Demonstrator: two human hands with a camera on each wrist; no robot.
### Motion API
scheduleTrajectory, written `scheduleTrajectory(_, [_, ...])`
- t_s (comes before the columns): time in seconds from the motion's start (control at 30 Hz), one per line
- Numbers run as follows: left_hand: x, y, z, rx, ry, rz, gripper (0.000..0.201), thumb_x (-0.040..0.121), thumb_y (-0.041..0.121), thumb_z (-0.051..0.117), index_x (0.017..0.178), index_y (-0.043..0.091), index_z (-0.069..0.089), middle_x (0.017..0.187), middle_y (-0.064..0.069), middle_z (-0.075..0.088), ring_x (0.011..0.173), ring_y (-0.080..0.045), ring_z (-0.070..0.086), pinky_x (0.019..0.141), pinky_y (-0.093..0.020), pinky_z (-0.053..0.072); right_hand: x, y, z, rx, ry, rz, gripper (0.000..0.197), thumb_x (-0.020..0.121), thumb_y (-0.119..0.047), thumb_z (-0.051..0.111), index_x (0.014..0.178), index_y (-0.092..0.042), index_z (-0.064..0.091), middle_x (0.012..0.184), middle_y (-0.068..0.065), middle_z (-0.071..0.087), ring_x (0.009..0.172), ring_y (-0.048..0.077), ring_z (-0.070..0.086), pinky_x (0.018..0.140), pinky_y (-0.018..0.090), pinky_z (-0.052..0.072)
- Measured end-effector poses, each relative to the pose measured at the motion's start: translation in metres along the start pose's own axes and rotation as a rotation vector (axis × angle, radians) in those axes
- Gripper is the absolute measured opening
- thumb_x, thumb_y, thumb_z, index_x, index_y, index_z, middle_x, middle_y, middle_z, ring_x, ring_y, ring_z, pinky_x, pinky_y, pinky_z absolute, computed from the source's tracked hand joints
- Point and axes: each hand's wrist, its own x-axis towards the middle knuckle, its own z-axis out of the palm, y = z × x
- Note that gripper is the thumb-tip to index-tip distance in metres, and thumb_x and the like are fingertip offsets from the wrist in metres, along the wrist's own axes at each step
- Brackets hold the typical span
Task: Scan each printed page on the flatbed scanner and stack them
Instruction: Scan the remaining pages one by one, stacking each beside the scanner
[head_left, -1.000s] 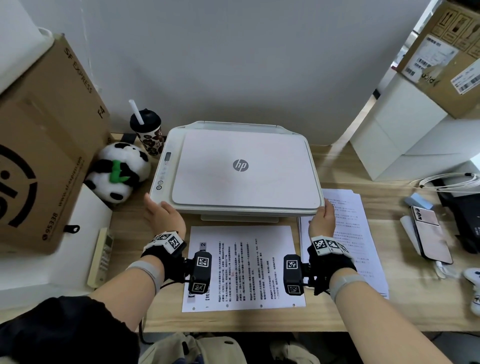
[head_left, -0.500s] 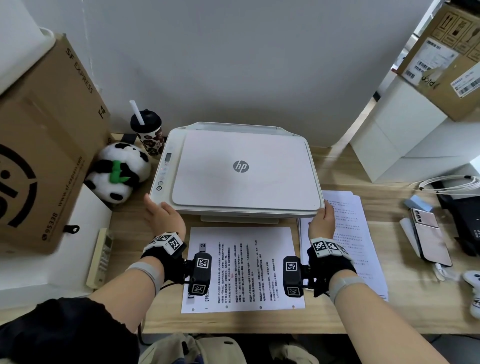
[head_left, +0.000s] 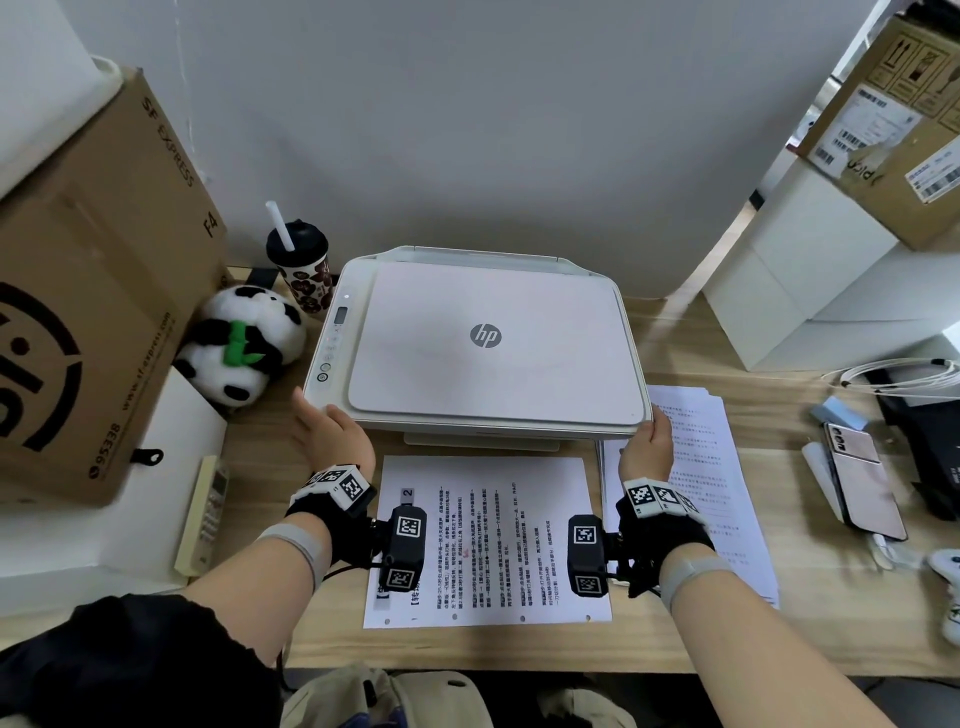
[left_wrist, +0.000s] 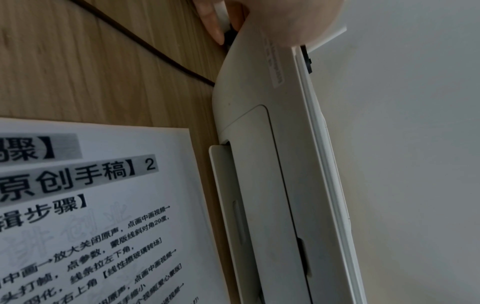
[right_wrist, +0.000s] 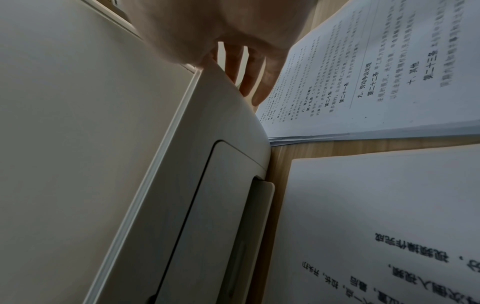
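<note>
Two hands on the closed scanner (head_left: 483, 343) mid-desk: my left hand (head_left: 332, 441) flat vs. its front-left corner, right hand (head_left: 647, 449) fingers straight along the front-right corner, neither gripping. One printed page (head_left: 488, 540) lies in front, paper stack (head_left: 701, 467) at right.

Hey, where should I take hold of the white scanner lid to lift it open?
Take the flat white HP scanner lid by its front edge, coming from the desk side. The hinge looks to be at the back by the wall, and the lid overhangs the body slightly in front. The left hand and right hand sit at the front corners.
</note>
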Motion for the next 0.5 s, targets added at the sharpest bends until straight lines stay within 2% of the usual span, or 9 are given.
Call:
scheduleTrajectory(0.27, [0.0003,-0.001,0.0003,-0.001,-0.012,-0.013,0.05,0.098,0.013,0.031,0.148,0.01,0.021,0.141,-0.025,0.036,0.124,-0.04,0.037,0.1,-0.047,0.033,-0.0014,-0.002,-0.0004,0.005,0.007,0.011,0.039,0.099,-0.013,0.028,0.132,-0.015,0.049,0.123,0.019,0.058,0.091,0.023,0.048,0.095,0.051,0.046])
scheduleTrajectory(0.5, [-0.0022,0.0032,-0.0021,0.003,-0.017,-0.009,0.05,0.099,0.011,0.031,0.148,0.008,0.021,0.142,-0.025,0.035,0.125,-0.039,0.036,0.1,-0.045,0.03,-0.0053,-0.0077,-0.0019,-0.003,0.0,0.017,0.039,0.1,-0.014,0.029,0.133,-0.014,0.048,0.126,0.016,0.058,0.095,0.023,0.049,0.097,0.051,0.045])
